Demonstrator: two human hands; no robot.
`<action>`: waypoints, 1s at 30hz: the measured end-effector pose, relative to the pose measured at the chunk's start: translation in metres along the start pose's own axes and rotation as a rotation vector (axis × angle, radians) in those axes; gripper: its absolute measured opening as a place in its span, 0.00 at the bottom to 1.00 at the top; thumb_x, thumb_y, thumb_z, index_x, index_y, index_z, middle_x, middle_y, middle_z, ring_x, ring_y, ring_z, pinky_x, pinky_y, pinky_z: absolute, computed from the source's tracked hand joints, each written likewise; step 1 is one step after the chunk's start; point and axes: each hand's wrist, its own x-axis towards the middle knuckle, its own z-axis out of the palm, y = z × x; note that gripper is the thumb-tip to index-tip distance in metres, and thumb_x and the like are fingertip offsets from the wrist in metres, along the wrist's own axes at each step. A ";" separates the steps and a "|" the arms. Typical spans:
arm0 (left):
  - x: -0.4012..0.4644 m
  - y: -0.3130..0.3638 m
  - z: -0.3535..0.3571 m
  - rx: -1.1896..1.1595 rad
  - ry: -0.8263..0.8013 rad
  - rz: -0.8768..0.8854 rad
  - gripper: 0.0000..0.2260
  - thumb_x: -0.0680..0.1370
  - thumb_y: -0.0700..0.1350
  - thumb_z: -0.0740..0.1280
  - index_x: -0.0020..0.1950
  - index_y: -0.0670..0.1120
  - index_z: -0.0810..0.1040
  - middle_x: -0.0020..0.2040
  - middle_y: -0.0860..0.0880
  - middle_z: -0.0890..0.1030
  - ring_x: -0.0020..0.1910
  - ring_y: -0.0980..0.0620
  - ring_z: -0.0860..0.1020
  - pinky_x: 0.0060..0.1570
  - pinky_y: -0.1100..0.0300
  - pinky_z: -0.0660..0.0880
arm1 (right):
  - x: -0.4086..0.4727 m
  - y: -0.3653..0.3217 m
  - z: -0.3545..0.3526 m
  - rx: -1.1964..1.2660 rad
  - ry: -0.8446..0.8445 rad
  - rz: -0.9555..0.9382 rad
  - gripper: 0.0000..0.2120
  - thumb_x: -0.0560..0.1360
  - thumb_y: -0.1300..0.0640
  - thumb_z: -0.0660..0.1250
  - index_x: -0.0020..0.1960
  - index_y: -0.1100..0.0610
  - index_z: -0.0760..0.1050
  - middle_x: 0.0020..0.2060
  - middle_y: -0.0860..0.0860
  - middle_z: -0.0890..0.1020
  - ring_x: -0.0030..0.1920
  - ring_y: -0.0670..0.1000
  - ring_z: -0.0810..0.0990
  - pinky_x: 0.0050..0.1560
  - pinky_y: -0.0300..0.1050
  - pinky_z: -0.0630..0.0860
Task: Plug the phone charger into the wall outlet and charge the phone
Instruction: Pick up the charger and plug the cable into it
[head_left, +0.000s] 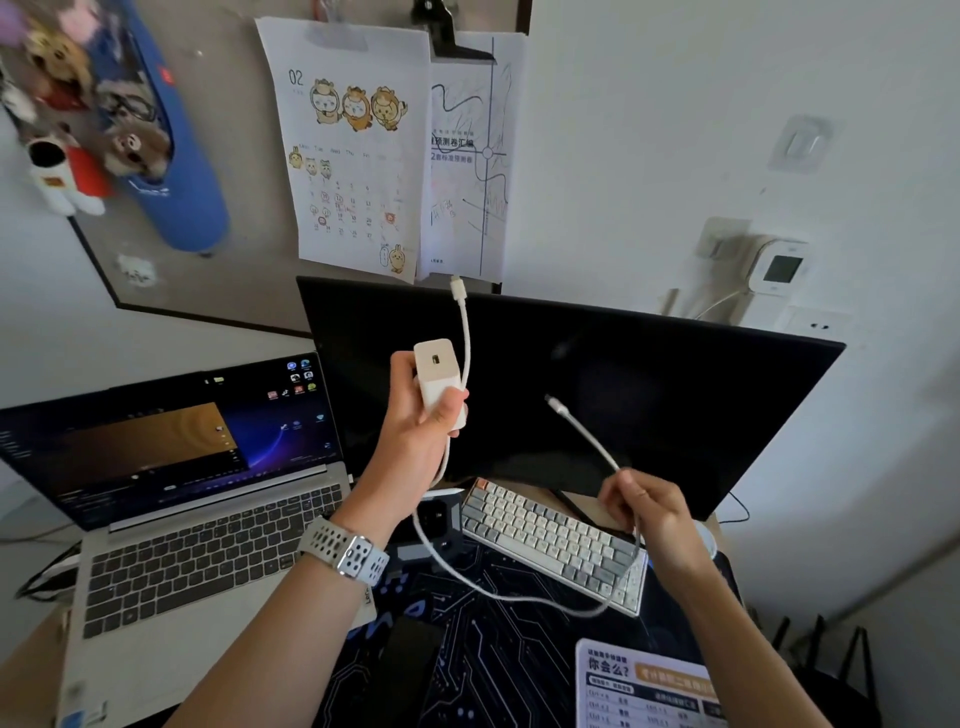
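Above the desk, left hand (415, 431) gripping charger (439, 382), right hand (649, 512) pinching cable (587, 436)

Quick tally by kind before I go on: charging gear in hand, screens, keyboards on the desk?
Charger bricks: 1, charger brick in the left hand
Cables: 1, white cable in the right hand
Screens: 2, monitor, laptop
Standalone keyboards: 1, keyboard
Total: 5

Soft, even daylight, faint shadows on the wall (727, 130); wide-angle bending at edges, corners blurred, centre sharp.
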 end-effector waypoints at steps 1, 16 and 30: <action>-0.001 0.001 0.002 -0.004 -0.017 -0.004 0.14 0.73 0.57 0.71 0.54 0.57 0.71 0.47 0.59 0.78 0.45 0.60 0.76 0.42 0.64 0.74 | -0.001 0.000 0.004 -0.027 -0.033 0.009 0.20 0.82 0.56 0.56 0.35 0.57 0.78 0.23 0.49 0.69 0.27 0.45 0.65 0.31 0.32 0.65; -0.029 0.006 0.033 0.118 -0.398 -0.042 0.20 0.71 0.47 0.73 0.57 0.53 0.66 0.50 0.56 0.73 0.47 0.61 0.74 0.47 0.62 0.76 | 0.003 -0.092 0.046 0.153 -0.053 -0.025 0.17 0.78 0.41 0.57 0.58 0.44 0.81 0.58 0.44 0.82 0.62 0.43 0.78 0.61 0.43 0.73; -0.029 0.017 0.035 0.034 -0.398 -0.001 0.22 0.72 0.52 0.75 0.58 0.55 0.67 0.50 0.42 0.71 0.47 0.51 0.74 0.45 0.62 0.75 | -0.002 -0.142 0.061 0.466 -0.230 -0.471 0.07 0.73 0.57 0.71 0.49 0.57 0.84 0.44 0.50 0.83 0.44 0.49 0.80 0.46 0.41 0.77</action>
